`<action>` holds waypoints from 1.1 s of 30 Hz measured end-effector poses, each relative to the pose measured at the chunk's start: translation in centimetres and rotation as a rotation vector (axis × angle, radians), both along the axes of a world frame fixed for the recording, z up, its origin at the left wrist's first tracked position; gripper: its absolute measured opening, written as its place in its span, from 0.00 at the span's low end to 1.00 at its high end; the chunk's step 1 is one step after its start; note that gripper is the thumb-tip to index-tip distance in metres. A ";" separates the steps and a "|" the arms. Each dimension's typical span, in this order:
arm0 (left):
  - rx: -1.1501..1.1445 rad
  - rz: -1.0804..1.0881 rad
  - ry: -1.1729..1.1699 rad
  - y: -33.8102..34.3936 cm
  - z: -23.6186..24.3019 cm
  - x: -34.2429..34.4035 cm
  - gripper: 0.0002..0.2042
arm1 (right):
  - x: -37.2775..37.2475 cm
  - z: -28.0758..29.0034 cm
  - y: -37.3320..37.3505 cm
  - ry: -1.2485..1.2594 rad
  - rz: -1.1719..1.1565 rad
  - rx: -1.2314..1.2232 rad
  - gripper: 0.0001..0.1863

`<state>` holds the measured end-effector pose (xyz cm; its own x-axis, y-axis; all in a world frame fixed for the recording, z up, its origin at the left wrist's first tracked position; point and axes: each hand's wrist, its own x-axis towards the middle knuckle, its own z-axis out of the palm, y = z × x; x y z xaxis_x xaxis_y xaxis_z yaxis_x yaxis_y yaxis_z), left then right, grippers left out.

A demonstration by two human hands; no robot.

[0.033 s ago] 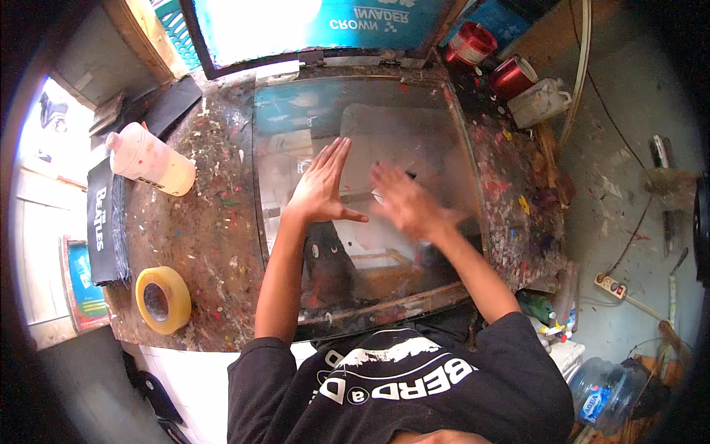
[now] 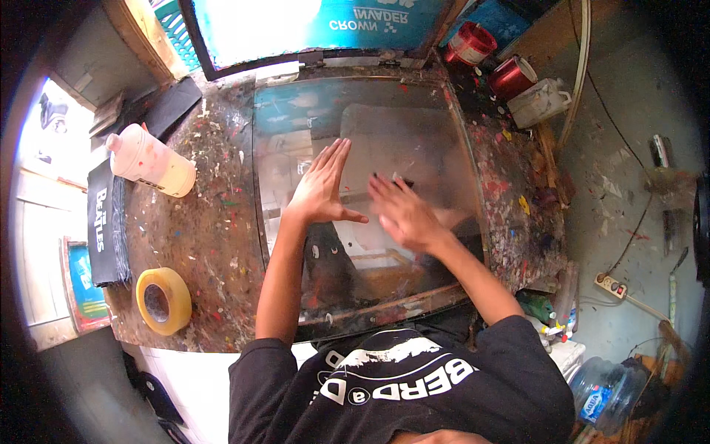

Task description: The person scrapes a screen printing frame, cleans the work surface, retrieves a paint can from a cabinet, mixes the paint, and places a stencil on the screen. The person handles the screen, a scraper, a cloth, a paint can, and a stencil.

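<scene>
Holding left hand [image 2: 320,190] and right hand [image 2: 407,220] unfolded over glossy panel [image 2: 399,133], perhaps touching it. Can see bottle [image 2: 153,163] to their left.

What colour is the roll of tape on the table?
The roll of tape is yellow; best seen in the head view.
</scene>
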<state>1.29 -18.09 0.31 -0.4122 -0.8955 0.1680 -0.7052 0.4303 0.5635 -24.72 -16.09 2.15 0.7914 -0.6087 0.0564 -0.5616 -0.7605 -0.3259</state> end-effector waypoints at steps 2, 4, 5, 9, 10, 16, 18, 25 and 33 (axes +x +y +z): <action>-0.025 -0.014 0.005 0.0 0.0 0.1 0.73 | -0.7 0.2 0.5 0.027 -0.109 0.036 0.34; -0.040 -0.021 0.008 0.0 -0.2 0.1 0.73 | -0.7 -0.2 0.5 0.036 -0.292 -0.043 0.35; -0.035 -0.015 0.006 0.1 -0.2 0.1 0.73 | -0.4 -0.4 0.3 -0.111 -0.371 -0.029 0.34; -0.035 -0.016 -0.010 -0.5 -0.3 0.1 0.72 | 0.5 -0.1 0.7 -0.102 -0.088 -0.053 0.34; -0.059 -0.016 0.001 -0.7 -0.3 0.1 0.72 | 0.7 0.1 0.8 -0.080 -0.148 -0.040 0.34; 0.003 0.000 0.084 -1.3 -1.0 0.5 0.68 | 0.9 -0.7 0.8 -0.198 -0.259 -0.095 0.30; -0.020 -0.038 0.090 -1.3 -1.0 0.7 0.66 | 1.2 -1.6 0.5 -0.184 -0.239 -0.058 0.25; -0.076 -0.035 0.096 -0.9 -0.3 0.2 0.62 | -1.8 -0.1 0.6 -0.535 -0.441 0.217 0.17; -0.102 -0.043 0.059 -0.9 -0.2 0.1 0.61 | -1.1 -3.0 -1.8 -0.416 -0.475 -0.021 0.18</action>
